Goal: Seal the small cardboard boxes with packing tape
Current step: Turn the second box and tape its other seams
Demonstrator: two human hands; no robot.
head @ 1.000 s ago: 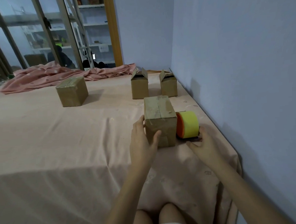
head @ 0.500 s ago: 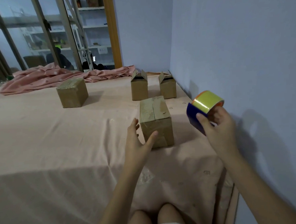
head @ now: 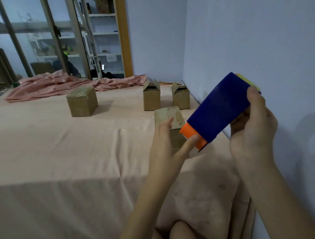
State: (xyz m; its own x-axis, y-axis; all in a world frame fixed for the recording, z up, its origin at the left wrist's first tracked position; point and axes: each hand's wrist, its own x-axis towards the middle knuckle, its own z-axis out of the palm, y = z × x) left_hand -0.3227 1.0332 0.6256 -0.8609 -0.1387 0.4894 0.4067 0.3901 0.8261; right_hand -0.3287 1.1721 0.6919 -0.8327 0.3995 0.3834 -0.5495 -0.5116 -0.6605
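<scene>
1. Four boxes stand on the pink cloth (head: pixel 63 151): a sealed box (head: pixel 82 101) at upper left of centre, two open boxes with flaps up, one (head: pixel 151 99) just left of the other (head: pixel 181 98), near the far wall, and the near box (head: pixel 168 122) at centre right, partly hidden by the hands.
2. Right hand (head: pixel 252 132), at right of the frame, holds the dispenser (head: pixel 220 107) raised above the cloth, its fingers wrapped round the upper end; the blue body tilts down to the left, with a yellow edge showing at its top.
3. Left hand (head: pixel 165 148), at centre, is loosely open in front of the near box; its thumb (head: pixel 190 141) touches the dispenser's orange end (head: pixel 190 134), and its fingers reach over the box's top edge. Whether they press the box I cannot tell.
4. A crumpled pink sheet (head: pixel 56 84) lies along the far edge, upper left, below a window (head: pixel 39 34).
</scene>
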